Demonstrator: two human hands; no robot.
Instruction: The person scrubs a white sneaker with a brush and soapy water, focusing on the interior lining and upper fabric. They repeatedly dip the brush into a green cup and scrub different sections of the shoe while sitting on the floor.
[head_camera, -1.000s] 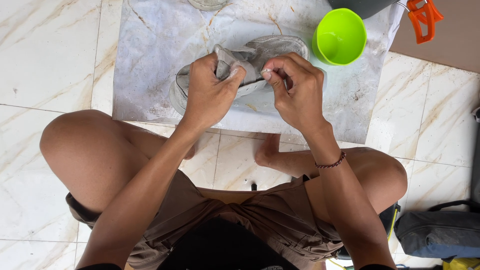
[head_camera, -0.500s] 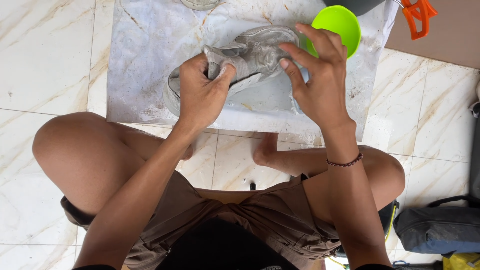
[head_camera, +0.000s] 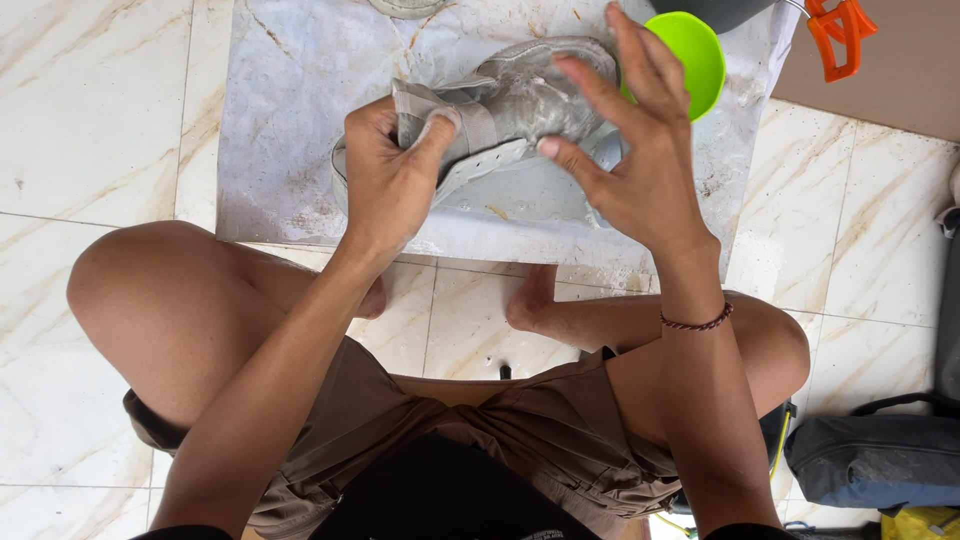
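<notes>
Head view: right hand (head_camera: 640, 170) has let go and spread open above the shoe (head_camera: 520, 110), leaving only the left hand (head_camera: 390, 180) pinching its tongue.

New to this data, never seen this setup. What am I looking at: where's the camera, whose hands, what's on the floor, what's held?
There is no machine here: a person sits on a marble-tiled floor and works with bare hands. The single camera is worn on the head and looks straight down, so you see the person's own arms, knees and brown shorts. The left hand grips a grey, wet-looking shoe by its tongue, fingers pinched on it. The right hand is open, fingers spread, just above the shoe and holding nothing. The shoe lies on a pale plastic sheet. A bright green bowl stands beside it, an orange clip further right, and a grey bag at the lower right.
</notes>
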